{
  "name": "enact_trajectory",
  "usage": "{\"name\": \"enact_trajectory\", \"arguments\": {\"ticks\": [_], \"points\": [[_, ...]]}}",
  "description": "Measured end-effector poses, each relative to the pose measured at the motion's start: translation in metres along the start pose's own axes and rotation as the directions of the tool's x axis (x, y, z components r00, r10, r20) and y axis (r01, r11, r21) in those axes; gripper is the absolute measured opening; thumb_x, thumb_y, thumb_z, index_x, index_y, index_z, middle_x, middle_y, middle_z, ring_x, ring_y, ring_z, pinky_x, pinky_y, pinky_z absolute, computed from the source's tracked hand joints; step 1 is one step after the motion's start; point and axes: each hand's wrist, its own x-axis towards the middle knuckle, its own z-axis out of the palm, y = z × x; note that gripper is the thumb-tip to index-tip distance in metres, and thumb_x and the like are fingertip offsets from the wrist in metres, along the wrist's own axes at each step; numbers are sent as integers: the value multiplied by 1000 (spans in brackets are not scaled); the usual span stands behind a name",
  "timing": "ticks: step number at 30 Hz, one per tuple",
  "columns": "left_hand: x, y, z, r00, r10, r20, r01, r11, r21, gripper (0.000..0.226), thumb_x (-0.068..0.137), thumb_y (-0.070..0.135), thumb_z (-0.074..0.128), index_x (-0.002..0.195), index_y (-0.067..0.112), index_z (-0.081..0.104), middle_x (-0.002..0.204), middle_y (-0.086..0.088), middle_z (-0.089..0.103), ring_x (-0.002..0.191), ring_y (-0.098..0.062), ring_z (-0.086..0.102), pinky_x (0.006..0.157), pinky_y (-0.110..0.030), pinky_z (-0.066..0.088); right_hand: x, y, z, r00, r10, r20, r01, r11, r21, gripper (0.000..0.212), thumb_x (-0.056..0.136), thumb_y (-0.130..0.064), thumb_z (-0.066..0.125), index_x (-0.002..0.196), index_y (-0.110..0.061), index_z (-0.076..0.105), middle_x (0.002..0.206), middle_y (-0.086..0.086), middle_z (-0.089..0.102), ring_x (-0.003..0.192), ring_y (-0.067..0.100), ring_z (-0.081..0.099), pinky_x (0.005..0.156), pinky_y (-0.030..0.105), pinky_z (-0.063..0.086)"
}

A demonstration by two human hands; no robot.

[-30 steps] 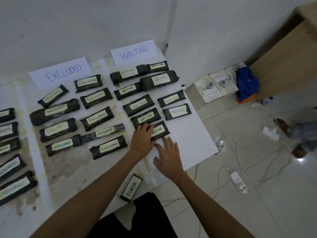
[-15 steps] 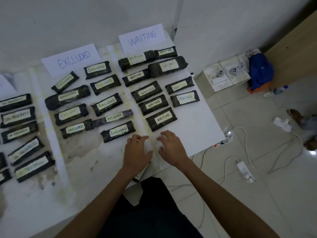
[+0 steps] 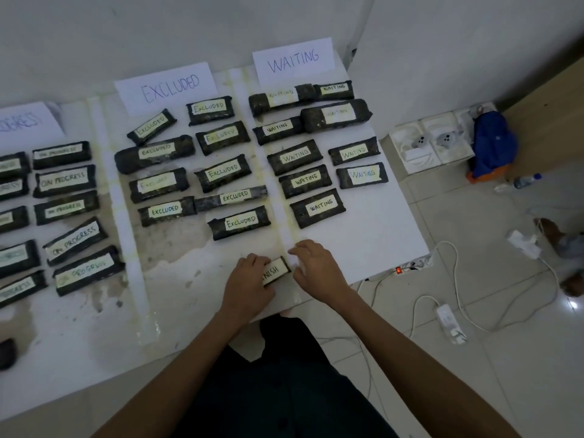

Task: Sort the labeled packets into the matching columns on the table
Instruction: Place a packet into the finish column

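Presently the FINISH packet (image 3: 276, 269) is gripped by the left hand (image 3: 249, 284) near the desk (image 3: 94, 343) edge; the right hand (image 3: 317, 267) is held open beside it.

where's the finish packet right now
Head view: the FINISH packet lies at the table's near edge between the left hand and right hand, below the WAITING column.

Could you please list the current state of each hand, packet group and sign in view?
Left hand: gripping the dark FINISH-labelled packet at the table edge.
Right hand: open, fingers beside that packet.
Dark WAITING-labelled packets: laid flat under the white paper WAITING sign.
Dark EXCLUDED-labelled packets: laid flat under the white paper EXCLUDED sign.
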Motion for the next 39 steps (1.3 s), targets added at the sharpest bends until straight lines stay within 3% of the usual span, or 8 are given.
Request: {"name": "enact_trajectory", "arguments": {"ticks": [3, 5, 9, 16, 24, 29, 39], "points": [[4, -4, -26, 996, 49, -74, -51, 998, -30, 62, 67, 16, 69, 126, 11, 50, 111, -11, 53, 101, -30, 49, 75, -38, 48, 7, -22, -9, 998, 66, -15, -62, 973, 222, 38, 83, -10, 59, 121, -10, 58, 115, 9, 60, 98, 21, 58, 84, 30, 48], [1, -7, -40, 994, 13, -109, -24, 995, -99, 69, 70, 20, 69, 134, 17, 41, 118, -8, 49, 108, -24, 47, 76, -35, 49, 13, -45, -16, 981, 188, 46, -190, 890, 415, 37, 84, -10, 60, 121, -14, 57, 108, 4, 62, 89, 13, 60, 77, 21, 48], [-15, -23, -64, 991, 8, -131, -29, 987, -156, 68, 72, 21, 67, 134, 21, 38, 117, -3, 49, 107, -22, 47, 74, -31, 50, 23, -91, -13, 955, 271, 123, -291, 764, 575, 30, 87, -14, 61, 116, -22, 57, 101, 1, 64, 83, 9, 64, 68, 20, 55], [-59, -92, -119, 963, 35, -269, -53, 997, -62, 68, 67, 12, 68, 131, 17, 46, 110, -3, 60, 95, -25, 52, 77, -36, 48, 37, -168, 12, 983, 167, 70, -181, 868, 463, 35, 88, -16, 61, 122, -19, 54, 103, -3, 62, 81, 8, 60, 64, 13, 48], [-114, -186, -177, 928, 2, -373, -3, 1000, -4, 64, 65, 11, 70, 126, 20, 52, 113, 0, 64, 102, -27, 53, 85, -43, 46, 60, -265, 56, 994, -51, 93, 18, 946, 324, 40, 86, -17, 61, 125, -20, 53, 112, -3, 61, 90, 12, 58, 79, 27, 52], [-142, -236, -199, 892, -47, -450, 52, 999, 0, 60, 65, 7, 71, 122, 19, 56, 114, -1, 63, 103, -29, 51, 86, -42, 41, 75, -321, 89, 977, -152, 147, 106, 954, 282, 39, 86, -16, 62, 124, -18, 54, 115, 0, 60, 91, 12, 57, 82, 31, 52], [-206, -344, -234, 831, -217, -512, 210, 975, -73, 52, 66, -2, 68, 116, 13, 61, 113, -5, 62, 104, -27, 51, 87, -38, 46, 100, -418, 169, 891, -327, 316, 267, 939, 218, 38, 86, -18, 59, 123, -21, 55, 116, -3, 59, 94, 13, 57, 85, 34, 51]]}}
